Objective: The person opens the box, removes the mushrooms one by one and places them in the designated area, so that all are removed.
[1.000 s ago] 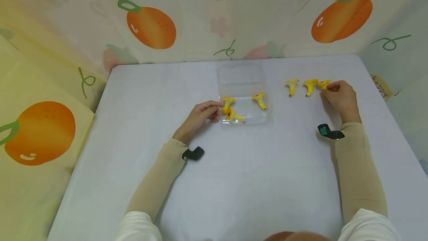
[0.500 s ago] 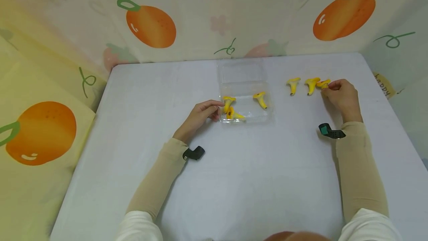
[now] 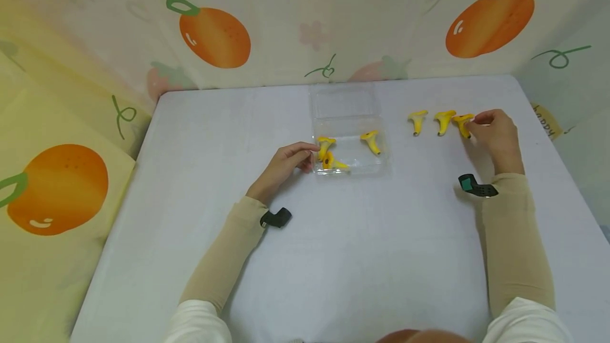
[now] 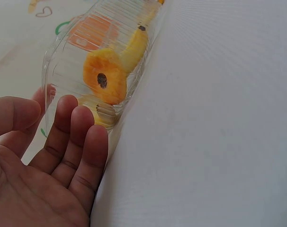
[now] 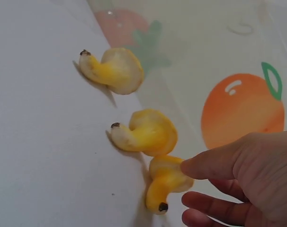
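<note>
A clear plastic clamshell box [image 3: 352,165] lies with its lid [image 3: 345,104] folded back. Inside are three yellow trumpet-shaped mushrooms: one by the left wall [image 3: 325,146], one at the front left [image 3: 335,163] and one at the right [image 3: 371,143]. My left hand [image 3: 285,165] rests its relaxed fingers against the box's left wall. Right of the box, three more mushrooms form a row: a pale one [image 3: 416,122], a middle one [image 3: 443,122] and a right one [image 3: 463,126]. My right hand [image 3: 498,136] has its thumb at the right one's cap, with the other fingers apart from it.
The white table [image 3: 362,258] reaches back to a fruit-print cloth [image 3: 276,25]. The row of mushrooms lies near the table's far right part. A black band device sits on each wrist, the left one [image 3: 276,218] and the right one [image 3: 478,186].
The right mushroom has turned, its stem now pointing toward me like its neighbours'. My right hand has shifted slightly right and loosened from it. The left hand stays at the box.
</note>
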### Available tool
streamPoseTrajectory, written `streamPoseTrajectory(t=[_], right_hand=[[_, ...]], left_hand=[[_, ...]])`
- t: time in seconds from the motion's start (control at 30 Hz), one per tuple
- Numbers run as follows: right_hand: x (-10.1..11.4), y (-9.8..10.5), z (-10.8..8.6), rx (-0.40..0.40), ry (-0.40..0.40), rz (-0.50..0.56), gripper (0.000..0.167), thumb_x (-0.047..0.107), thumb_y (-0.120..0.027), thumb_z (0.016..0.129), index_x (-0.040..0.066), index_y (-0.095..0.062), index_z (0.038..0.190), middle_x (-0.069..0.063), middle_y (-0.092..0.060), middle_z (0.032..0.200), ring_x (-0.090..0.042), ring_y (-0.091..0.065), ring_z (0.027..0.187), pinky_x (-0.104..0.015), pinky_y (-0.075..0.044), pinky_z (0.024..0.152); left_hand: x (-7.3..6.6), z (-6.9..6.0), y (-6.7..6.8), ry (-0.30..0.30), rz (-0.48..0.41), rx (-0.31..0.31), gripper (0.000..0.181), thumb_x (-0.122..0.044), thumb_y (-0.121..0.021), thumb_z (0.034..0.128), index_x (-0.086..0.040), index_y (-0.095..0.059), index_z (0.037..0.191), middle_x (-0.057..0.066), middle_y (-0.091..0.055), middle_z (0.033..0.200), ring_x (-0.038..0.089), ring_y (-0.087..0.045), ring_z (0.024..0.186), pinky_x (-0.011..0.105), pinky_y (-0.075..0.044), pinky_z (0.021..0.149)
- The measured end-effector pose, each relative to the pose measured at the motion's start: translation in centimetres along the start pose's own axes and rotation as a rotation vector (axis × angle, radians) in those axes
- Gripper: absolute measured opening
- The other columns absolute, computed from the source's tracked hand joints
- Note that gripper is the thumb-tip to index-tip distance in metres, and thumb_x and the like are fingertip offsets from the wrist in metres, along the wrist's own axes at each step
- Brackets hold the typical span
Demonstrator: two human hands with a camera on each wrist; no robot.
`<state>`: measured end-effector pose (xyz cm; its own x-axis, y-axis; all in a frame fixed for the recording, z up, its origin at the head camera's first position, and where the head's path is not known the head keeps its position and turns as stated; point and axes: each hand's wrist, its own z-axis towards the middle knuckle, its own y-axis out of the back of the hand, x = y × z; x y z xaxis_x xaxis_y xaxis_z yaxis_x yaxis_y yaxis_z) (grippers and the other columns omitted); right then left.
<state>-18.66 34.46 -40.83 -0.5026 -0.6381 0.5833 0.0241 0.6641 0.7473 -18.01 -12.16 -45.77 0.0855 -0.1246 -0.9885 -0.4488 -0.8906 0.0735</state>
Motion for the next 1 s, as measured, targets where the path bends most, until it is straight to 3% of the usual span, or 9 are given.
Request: streamPoseTrajectory(t=[0.17,0.63,0.87,1.0], right_hand=[[0.6,0.3,-0.5,-0.031,-0.005,0.008,0.063,0.044,-0.047,0.104,0.002,-0.036,0.149,-0.025,-0.039,0.152,-0.04,-0.042,0.124,-0.051,-0.044,0.103],[2.5,0.6,-1.5,-0.073,0.042,0.021,0.068,0.055,-0.043,0.101,0.004,-0.041,0.147,-0.02,-0.048,0.139,-0.034,-0.046,0.115,-0.038,-0.044,0.088],[3.2,0.6,-1.7,-0.049,0.074,0.032,0.069,0.055,-0.041,0.102,0.009,-0.041,0.153,-0.02,-0.044,0.153,-0.039,-0.044,0.133,-0.053,-0.044,0.109],[3.5,0.6,-1.9,-0.041,0.089,0.033,0.068,0.054,-0.041,0.103,0.01,-0.04,0.154,-0.02,-0.043,0.155,-0.04,-0.043,0.136,-0.054,-0.043,0.113]], left_hand=[[0.0,0.0,0.0,-0.004,0.0,-0.002,0.029,-0.009,-0.048,0.1054,0.001,-0.066,0.126,0.005,-0.062,0.091,0.014,-0.06,0.077,0.021,-0.055,0.072],[0.2,0.1,0.1,-0.021,-0.004,0.014,0.03,-0.01,-0.048,0.1059,0.003,-0.065,0.126,0.007,-0.062,0.09,0.016,-0.059,0.077,0.022,-0.055,0.072],[0.2,0.1,0.1,-0.029,0.003,0.015,0.029,-0.009,-0.048,0.1055,0.003,-0.065,0.126,0.005,-0.062,0.089,0.014,-0.059,0.077,0.021,-0.055,0.072],[0.1,0.0,0.1,-0.031,0.004,0.018,0.029,-0.008,-0.048,0.1052,0.003,-0.065,0.126,0.004,-0.062,0.089,0.014,-0.059,0.076,0.021,-0.055,0.071]])
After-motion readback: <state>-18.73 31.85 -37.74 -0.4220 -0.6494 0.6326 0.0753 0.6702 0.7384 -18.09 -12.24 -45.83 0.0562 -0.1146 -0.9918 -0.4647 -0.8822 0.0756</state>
